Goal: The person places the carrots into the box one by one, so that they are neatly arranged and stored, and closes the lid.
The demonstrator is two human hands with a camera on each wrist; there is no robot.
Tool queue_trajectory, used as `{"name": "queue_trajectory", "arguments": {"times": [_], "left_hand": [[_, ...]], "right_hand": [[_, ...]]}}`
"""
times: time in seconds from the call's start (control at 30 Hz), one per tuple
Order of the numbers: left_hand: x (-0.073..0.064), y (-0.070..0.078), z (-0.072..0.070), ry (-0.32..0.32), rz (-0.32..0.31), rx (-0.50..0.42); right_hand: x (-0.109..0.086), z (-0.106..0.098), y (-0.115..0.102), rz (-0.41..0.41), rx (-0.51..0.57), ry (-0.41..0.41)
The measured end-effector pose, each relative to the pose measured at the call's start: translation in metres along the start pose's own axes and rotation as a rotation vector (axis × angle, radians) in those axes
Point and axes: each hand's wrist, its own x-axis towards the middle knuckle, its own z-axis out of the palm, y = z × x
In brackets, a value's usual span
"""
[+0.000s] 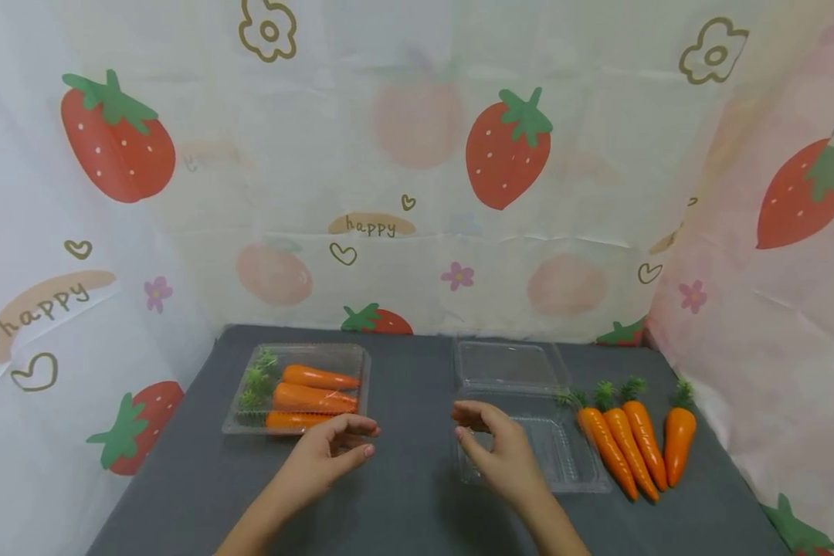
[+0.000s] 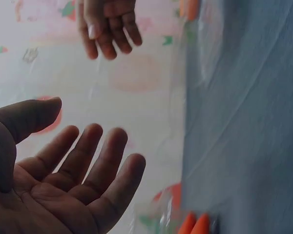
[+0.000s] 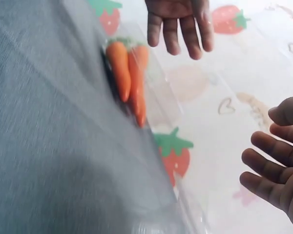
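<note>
My left hand (image 1: pixel 330 452) hovers just in front of a lidded clear plastic box (image 1: pixel 364 386), fingers loosely bent and holding nothing. Inside that box lie several orange carrots (image 1: pixel 313 398) with green tops to the left. My right hand (image 1: pixel 496 448) is raised over the left part of a second clear box (image 1: pixel 584 475), whose lid (image 1: pixel 510 367) is folded back behind it. No carrots show in this box, though the hand hides part of it. In the left wrist view the left hand (image 2: pixel 83 180) has its fingers spread and palm bare; the right hand (image 3: pixel 278 165) looks alike in its own wrist view.
Right of the second box, several loose carrots (image 1: pixel 639 444) lie side by side, tops pointing away. A dark grey cloth (image 1: pixel 410 494) covers the table. White curtains (image 1: pixel 417 177) printed with strawberries stand behind and on both sides.
</note>
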Motion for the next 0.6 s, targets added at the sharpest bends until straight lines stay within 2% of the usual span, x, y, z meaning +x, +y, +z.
{"name": "queue_trajectory", "arguments": {"times": [0.17,0.4,0.6], "left_hand": [[0.012,-0.003,0.029,-0.011,0.02,0.037],[0.027,-0.009,0.07,0.028,0.121,0.159],[0.041,-0.018,0.1,0.059,0.18,0.19]], "right_hand": [[-0.011,-0.017,0.019,-0.055,-0.082,0.071],[-0.023,-0.042,0.042,-0.083,-0.199,0.162],[-0.028,-0.063,0.056,-0.105,-0.208,0.22]]}}
